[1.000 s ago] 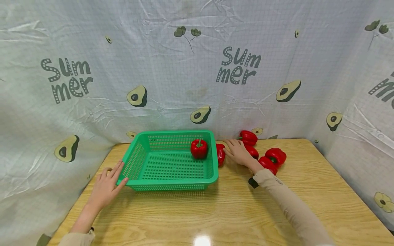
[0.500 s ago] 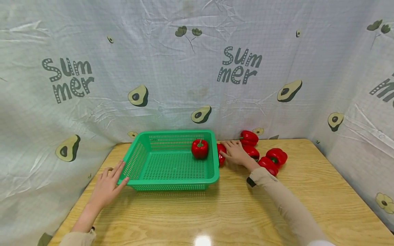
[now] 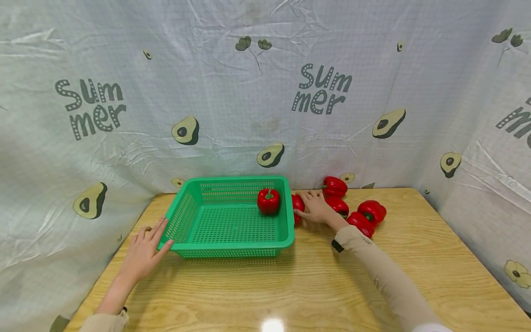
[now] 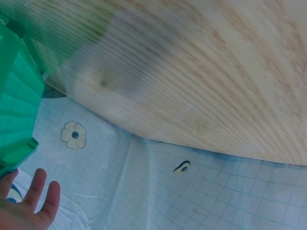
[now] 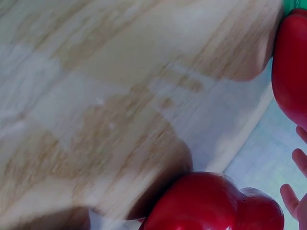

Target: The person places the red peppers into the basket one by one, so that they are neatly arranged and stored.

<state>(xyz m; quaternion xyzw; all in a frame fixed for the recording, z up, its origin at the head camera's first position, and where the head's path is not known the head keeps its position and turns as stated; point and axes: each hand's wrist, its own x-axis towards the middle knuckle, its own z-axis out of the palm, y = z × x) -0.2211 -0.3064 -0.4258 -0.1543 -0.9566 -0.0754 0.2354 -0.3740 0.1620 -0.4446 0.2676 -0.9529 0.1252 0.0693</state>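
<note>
A green mesh basket [image 3: 232, 240] stands on the wooden table [image 3: 290, 286] and holds one red bell pepper [image 3: 268, 201] in its back right corner. My left hand [image 3: 154, 236] lies flat on the table, straight fingers against the basket's front left corner [image 4: 19, 96]. My right hand [image 3: 309, 206] reaches to a second red pepper [image 3: 296, 203] just outside the basket's right wall, fingers and thumb spread against it. In the right wrist view this pepper [image 5: 291, 72] is at the top right, with my fingertips [image 5: 298, 158] below it.
Several more red peppers lie on the table right of my right hand, one at the back [image 3: 335, 186], one close behind my hand [image 3: 342, 206], two further right [image 3: 373, 210]. A printed cloth backdrop [image 3: 265, 92] surrounds the table on three sides.
My right hand has slid left from the pepper cluster to the pepper beside the basket. The left hand and the basket have not moved.
</note>
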